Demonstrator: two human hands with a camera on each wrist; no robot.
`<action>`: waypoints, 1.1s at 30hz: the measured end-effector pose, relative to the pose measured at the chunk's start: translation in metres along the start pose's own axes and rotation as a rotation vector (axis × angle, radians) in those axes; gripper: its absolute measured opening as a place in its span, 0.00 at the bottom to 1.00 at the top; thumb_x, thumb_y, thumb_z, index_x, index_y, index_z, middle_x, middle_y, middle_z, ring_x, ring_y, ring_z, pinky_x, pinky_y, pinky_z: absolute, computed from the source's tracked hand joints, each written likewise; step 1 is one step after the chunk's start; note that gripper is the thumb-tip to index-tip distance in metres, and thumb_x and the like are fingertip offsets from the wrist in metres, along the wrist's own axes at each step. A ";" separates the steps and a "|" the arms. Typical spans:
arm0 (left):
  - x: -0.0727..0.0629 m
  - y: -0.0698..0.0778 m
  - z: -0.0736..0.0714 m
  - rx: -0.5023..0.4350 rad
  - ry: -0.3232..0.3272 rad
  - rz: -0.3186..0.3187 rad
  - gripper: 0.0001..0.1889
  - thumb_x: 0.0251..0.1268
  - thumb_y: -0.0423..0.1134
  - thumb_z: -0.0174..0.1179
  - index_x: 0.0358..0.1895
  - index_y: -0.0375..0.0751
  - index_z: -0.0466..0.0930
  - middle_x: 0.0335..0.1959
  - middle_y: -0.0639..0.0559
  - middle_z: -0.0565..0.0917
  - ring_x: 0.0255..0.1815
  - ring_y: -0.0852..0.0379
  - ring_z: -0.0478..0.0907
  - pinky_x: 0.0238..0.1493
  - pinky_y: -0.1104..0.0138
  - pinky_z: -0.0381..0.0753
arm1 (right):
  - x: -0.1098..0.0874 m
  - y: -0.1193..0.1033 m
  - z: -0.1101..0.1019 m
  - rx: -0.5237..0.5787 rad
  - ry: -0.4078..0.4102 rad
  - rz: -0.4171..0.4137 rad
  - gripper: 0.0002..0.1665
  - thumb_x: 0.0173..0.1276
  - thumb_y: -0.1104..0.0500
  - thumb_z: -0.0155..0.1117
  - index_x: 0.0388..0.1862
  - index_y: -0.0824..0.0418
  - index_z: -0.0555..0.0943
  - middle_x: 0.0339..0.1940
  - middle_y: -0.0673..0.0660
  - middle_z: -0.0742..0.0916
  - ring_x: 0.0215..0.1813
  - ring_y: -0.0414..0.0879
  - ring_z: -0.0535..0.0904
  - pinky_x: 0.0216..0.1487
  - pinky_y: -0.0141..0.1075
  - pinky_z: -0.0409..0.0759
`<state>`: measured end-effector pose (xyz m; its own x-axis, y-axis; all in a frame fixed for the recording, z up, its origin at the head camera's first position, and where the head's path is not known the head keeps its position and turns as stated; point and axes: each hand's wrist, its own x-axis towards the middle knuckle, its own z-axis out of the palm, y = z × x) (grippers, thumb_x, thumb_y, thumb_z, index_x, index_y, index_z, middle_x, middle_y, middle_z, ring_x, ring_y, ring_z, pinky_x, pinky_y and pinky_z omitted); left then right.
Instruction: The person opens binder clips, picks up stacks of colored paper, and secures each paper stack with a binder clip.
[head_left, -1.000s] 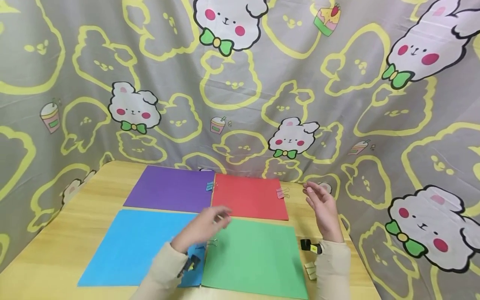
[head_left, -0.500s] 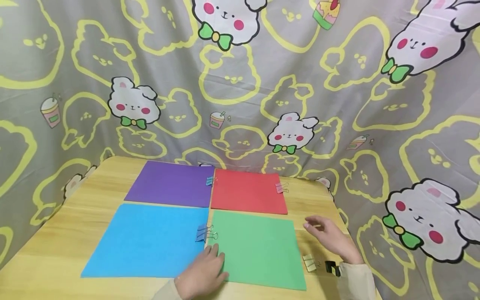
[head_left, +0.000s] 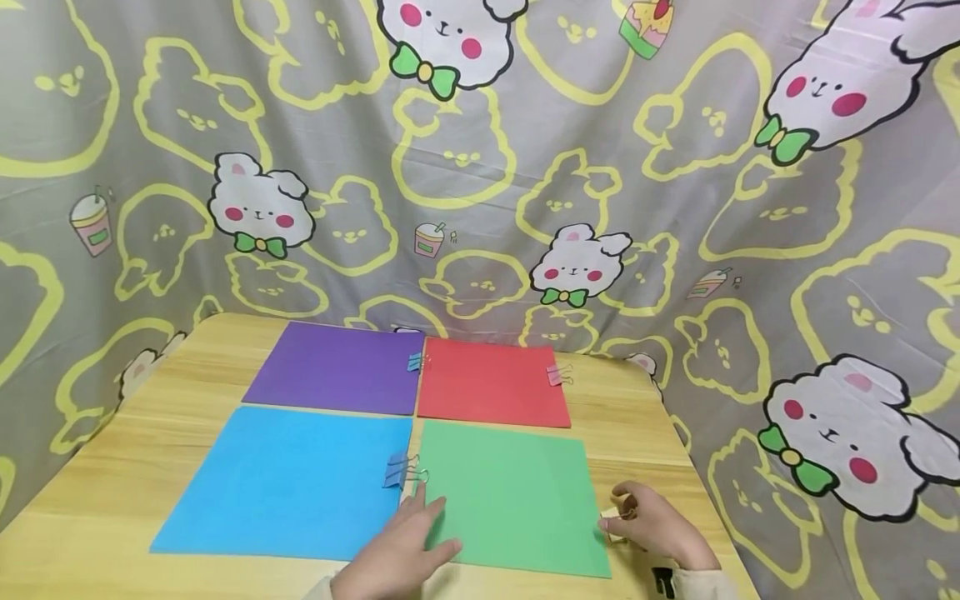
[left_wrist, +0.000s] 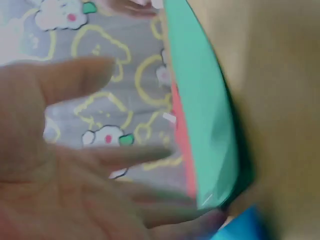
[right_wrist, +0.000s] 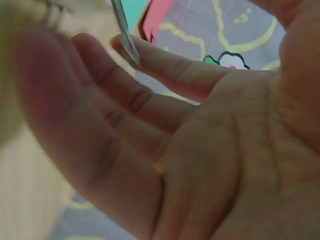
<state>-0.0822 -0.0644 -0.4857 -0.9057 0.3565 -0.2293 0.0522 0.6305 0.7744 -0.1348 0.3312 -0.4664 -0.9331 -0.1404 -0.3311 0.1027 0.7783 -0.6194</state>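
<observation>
My right hand (head_left: 660, 529) curls its fingers round a pale yellow binder clip (head_left: 611, 523) at the right edge of the green sheet (head_left: 517, 492). Whether the clip bites the sheet is hidden. In the right wrist view a wire handle (right_wrist: 125, 37) meets the fingertips, and the blurred clip fills the left side. My left hand (head_left: 401, 546) spreads its fingers over the lower left edge of the green sheet, close to a blue binder clip (head_left: 395, 471). In the left wrist view its fingers reach toward the green sheet (left_wrist: 200, 100), holding nothing.
A blue sheet (head_left: 285, 483) lies left of the green one. Behind them lie a purple sheet (head_left: 337, 367) with a light blue clip (head_left: 414, 362) and a red sheet (head_left: 491, 383) with a pink clip (head_left: 554, 376). A patterned curtain (head_left: 480, 192) surrounds the wooden table (head_left: 105, 483).
Both hands have come down from above the sheets. My left hand has settled by the green sheet's left edge. My right hand has moved down and taken hold of the yellow clip.
</observation>
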 end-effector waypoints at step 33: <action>0.018 -0.007 0.009 -1.063 -0.004 -0.087 0.48 0.77 0.37 0.51 0.78 0.20 0.23 0.80 0.20 0.27 0.79 0.16 0.29 0.72 0.23 0.45 | 0.006 0.013 0.007 0.002 0.094 0.063 0.29 0.56 0.63 0.81 0.54 0.68 0.79 0.46 0.60 0.83 0.47 0.51 0.78 0.45 0.45 0.80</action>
<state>-0.0950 -0.0562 -0.5008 -0.8874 0.3424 -0.3086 -0.4077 -0.2705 0.8721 -0.1364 0.3360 -0.4818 -0.9529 -0.0327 -0.3014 0.1631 0.7827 -0.6006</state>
